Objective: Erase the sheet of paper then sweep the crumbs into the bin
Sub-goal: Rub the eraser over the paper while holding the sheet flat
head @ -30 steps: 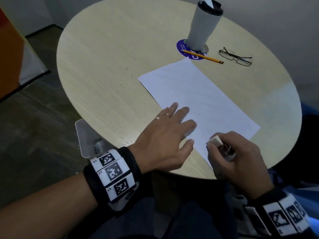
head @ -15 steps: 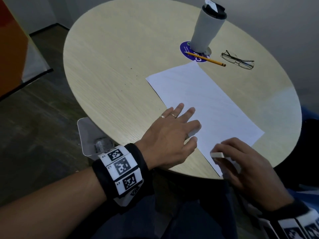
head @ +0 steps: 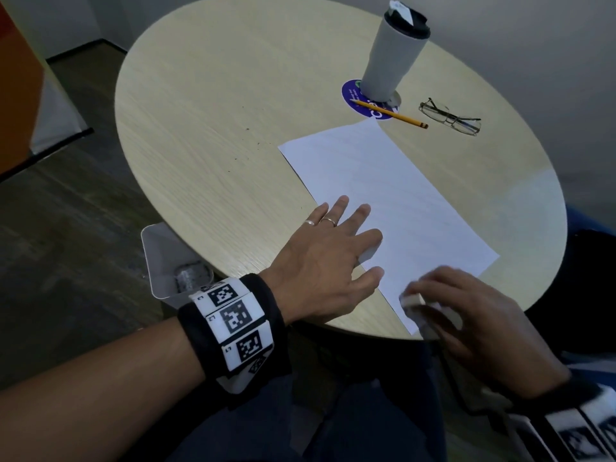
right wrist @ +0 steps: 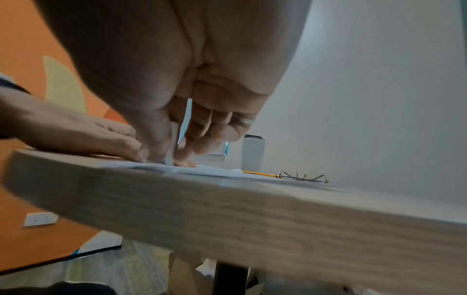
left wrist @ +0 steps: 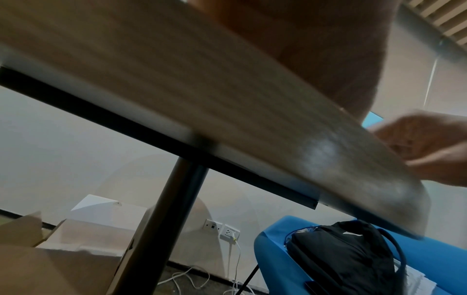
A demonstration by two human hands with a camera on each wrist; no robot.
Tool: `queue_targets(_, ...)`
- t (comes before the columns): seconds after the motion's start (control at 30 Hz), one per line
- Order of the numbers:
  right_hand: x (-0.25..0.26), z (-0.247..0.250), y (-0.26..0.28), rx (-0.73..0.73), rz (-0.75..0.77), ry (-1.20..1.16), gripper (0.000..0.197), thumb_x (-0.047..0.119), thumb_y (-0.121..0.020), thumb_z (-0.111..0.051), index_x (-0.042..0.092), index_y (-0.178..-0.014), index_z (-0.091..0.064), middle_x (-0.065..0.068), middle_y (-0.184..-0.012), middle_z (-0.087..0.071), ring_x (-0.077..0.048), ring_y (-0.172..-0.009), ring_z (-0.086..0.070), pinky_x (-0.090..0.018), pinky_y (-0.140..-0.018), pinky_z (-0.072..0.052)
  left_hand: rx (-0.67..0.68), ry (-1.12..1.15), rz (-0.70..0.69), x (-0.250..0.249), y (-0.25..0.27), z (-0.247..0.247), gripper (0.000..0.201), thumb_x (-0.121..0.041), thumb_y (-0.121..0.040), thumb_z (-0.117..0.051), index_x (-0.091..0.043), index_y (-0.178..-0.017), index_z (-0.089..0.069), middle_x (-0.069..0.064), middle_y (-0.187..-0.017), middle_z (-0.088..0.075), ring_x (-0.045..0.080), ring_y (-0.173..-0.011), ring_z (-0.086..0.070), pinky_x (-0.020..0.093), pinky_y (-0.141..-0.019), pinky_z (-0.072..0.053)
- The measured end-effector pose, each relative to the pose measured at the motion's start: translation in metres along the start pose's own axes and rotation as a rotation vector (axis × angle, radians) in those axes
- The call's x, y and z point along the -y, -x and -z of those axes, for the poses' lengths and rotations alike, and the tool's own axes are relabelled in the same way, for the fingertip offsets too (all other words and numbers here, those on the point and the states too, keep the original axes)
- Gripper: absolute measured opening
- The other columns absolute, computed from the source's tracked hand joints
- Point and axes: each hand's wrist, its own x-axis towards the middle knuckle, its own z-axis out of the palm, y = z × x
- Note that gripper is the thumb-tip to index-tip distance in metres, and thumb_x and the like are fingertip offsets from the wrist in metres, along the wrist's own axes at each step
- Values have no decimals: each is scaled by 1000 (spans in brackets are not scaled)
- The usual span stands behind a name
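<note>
Right hand slides toward the table edge since earlier, pinching eraser on the paper's near corner. Left hand, fingers flat, pins sheet beside it. Keep strokes short, paper pinned.

A grey travel cup with a black lid is standing upright on a blue round sticker at the far side of the round wooden table. A yellow pencil is lying across the sticker's edge; folded glasses are resting just beside it. A black backpack is sitting on a blue seat.
</note>
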Motion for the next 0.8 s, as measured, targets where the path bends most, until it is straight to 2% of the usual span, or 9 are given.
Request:
queue_targets(0.1, 2, -13, -26, -119, -23, 3, 13, 29, -98, -71, 28, -110, -73, 13, -105, -64, -14, -87, -64, -40, -62, -56, 1, -11, -11, -1, 1, 1, 40, -64, -102, -38, -35, -126, -51, 1, -174, -21, 30, -162, -8, 42, -130, -8)
queue_targets(0.17, 4, -18, -28, -102, -15, -2, 11, 27, -100, -69, 28, -110, -71, 14, -105, -62, -14, -83, -63, -40, -60, -56, 3, 3, -6, 1, 1, 2, 41, -64, -101, -39, -36, -130, -50, -1, -174, -18, 27, -162, -5, 40, -130, -6)
queue_targets(0.27, 1, -6, -6, -14, 9, 24, 10, 26, -105, -63, 32, -110, -69, 17, -108, -63, -13, -86, -66, -39, -62, -56, 9, 30, 2, 2, -1, 1, 41, -64, -100, -41, -37, -129, -50, -3, -175, -16, 25, -163, -3, 40, -130, -5)
queue_targets(0.37, -4, 7, -1, 73, 4, 1, 12, 35, -100, -65, 40, -110, -70, 23, -110, -63, -2, -90, -64, -37, -64, -57, 18, 22, 7, 2, -2, 1, 40, -63, -99, -41, -37, -128, -50, -4, -175, -16, 25, -163, -3, 42, -130, -4)
queue_targets(0.53, -16, -10, -41, -109, -76, -15, 12, 28, -99, -72, 32, -110, -73, 18, -103, -62, 3, -80, -52, -35, -65, -53, 27, 26, 2, 2, -3, 2, 42, -63, -100, -41, -36, -131, -50, -5, -175, -14, 23, -163, -1, 42, -130, -3)
queue_targets(0.6, -17, -12, -38, -96, -64, -3, 11, 26, -99, -70, 30, -109, -72, 16, -104, -62, -1, -78, -53, -39, -63, -55, 27, 11, -8, 2, -3, 2, 44, -64, -101, -39, -37, -134, -49, -6, -175, -14, 23, -163, -1, 43, -130, -4)
queue_targets(0.7, -16, -3, -13, -35, -39, 45, 11, 28, -98, -69, 32, -108, -70, 16, -106, -62, -9, -84, -62, -38, -59, -56, 30, 10, -18, 1, -2, 2, 41, -63, -102, -39, -39, -133, -50, -7, -175, -15, 23, -163, -2, 44, -130, -4)
queue_targets(0.8, -19, 6, -8, -1, -50, 32, 12, 40, -98, -64, 39, -107, -71, 21, -106, -64, 2, -84, -58, -36, -61, -56, 41, 12, -4, 0, -4, 2, 43, -64, -100, -40, -39, -135, -49, -8, -175, -13, 23, -163, 0, 45, -130, -1)
